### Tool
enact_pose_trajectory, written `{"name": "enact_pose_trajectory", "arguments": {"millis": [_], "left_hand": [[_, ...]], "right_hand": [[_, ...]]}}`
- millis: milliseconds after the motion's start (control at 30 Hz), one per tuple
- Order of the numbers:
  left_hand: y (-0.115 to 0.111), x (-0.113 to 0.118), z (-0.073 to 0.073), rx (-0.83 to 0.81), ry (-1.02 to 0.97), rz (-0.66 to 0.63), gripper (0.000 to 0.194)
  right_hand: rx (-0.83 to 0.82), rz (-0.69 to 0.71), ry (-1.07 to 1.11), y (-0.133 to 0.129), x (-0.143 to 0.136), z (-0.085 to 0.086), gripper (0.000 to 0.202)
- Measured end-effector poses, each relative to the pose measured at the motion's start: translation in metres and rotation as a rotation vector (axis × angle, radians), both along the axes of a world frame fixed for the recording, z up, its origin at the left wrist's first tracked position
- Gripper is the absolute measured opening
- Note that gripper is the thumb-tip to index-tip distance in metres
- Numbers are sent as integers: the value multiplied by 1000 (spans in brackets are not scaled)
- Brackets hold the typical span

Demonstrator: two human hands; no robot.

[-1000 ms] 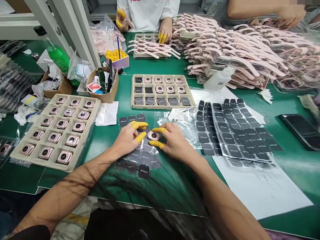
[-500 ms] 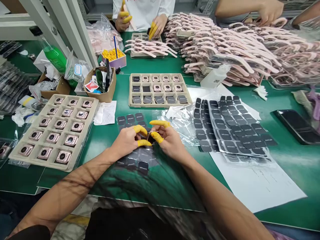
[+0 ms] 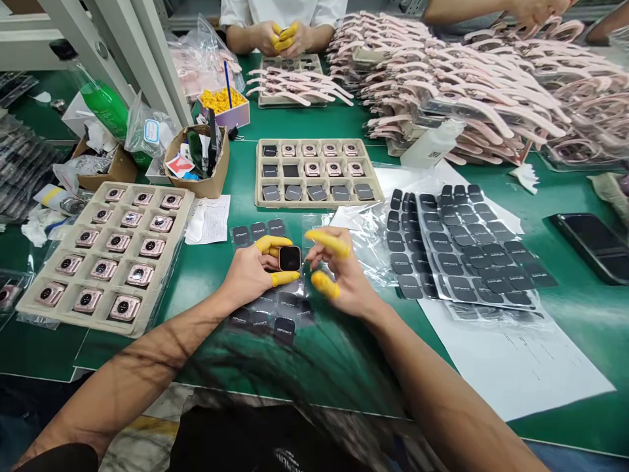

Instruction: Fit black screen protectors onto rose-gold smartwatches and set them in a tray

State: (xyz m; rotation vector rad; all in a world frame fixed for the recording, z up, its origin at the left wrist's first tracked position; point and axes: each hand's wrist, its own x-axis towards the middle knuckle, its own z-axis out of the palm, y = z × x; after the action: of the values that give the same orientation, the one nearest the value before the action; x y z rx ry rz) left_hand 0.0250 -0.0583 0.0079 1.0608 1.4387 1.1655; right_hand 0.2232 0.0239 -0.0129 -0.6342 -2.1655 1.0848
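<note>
A: Biggest first. What filled the frame?

B: Green table. Far right, a heap of pink straps, a co-worker's hands in yellow finger cots beyond it at the far edge.

A: Closer in?

B: Left, a big pulp tray of watch bodies, backs up. Centre, a smaller tray, part watch bodies, part dark-faced pieces. Right, overlapping sheets of black film stickers on white paper, a dark phone past them. Cardboard box of tools and a green bottle back left.

A: Anything in the way of the hands?

B: Clear plastic wrap between them and the sticker sheets, and another sticker sheet lay right under the hands.

A: Hands?

B: Left hand pinched a watch body, screen up, between capped thumb and forefinger, just above that sheet, near table centre. Right hand was just beside it, fingers spread, holding nothing.
</note>
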Motion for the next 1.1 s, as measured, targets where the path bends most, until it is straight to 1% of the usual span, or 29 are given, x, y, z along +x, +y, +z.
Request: {"name": "enact_pose_trajectory", "arguments": {"millis": [67,100,133,167,267,300,333,367,433,467,500,533,600,633,667,700,733,800,867,900,967,1033,1100], "left_hand": [[2,-2,0,-25,-60,-2,67],[3,-2,0,-35,-90,-2,69],[5,-2,1,-44,-116,-2,70],[6,-2,1,-50,-138,7,70],[8,-1,1,-69,-181,53,69],[8,-1,1,-73,-182,60,69],[9,-1,1,-75,-181,63,68],[9,-1,0,-74,-177,60,67],[8,-1,-2,-61,-173,41,66],[8,-2,-2,-52,-174,34,66],[8,-2,-3,-44,-176,30,66],[9,-2,-4,-38,-174,33,67],[10,-2,-4,-40,-154,47,66],[10,-2,-4,-43,-136,57,65],[11,-1,-5,-44,-113,64,64],[11,-1,-5,-44,-87,67,61],[11,-1,-6,-40,-59,73,59],[11,-1,-8,-30,-11,79,54],[10,-1,-10,-24,5,63,54],[9,-1,-10,-22,5,52,55],[8,-2,-10,-23,11,32,55],[8,-4,-9,-26,28,28,55],[9,-5,-8,-30,33,25,55]], "right_hand": [[214,115,-140,2,2,3,53],[306,145,-224,3,3,5,47],[380,140,-299,5,3,6,42],[436,96,-352,6,4,7,39],[518,-162,-422,7,7,6,41],[520,-215,-427,7,8,5,44],[519,-219,-426,7,9,4,46],[520,-171,-422,7,8,3,47],[533,-16,-424,7,6,2,47],[543,18,-432,8,4,3,45],[548,-10,-449,9,3,4,42],[543,-94,-469,10,2,6,39],[499,-311,-466,4,6,12,36],[459,-373,-430,-4,9,14,36],[406,-381,-378,-15,13,16,36],[350,-341,-321,-29,18,17,38],[287,-263,-274,-45,22,16,43],[204,-140,-294,-77,27,10,61],[173,-173,-337,-98,27,2,68],[165,-220,-339,-103,26,-2,67],[146,-300,-307,-102,22,-8,58],[140,-308,-284,-94,18,-9,45],[174,-302,-284,-87,14,-7,31]]}}
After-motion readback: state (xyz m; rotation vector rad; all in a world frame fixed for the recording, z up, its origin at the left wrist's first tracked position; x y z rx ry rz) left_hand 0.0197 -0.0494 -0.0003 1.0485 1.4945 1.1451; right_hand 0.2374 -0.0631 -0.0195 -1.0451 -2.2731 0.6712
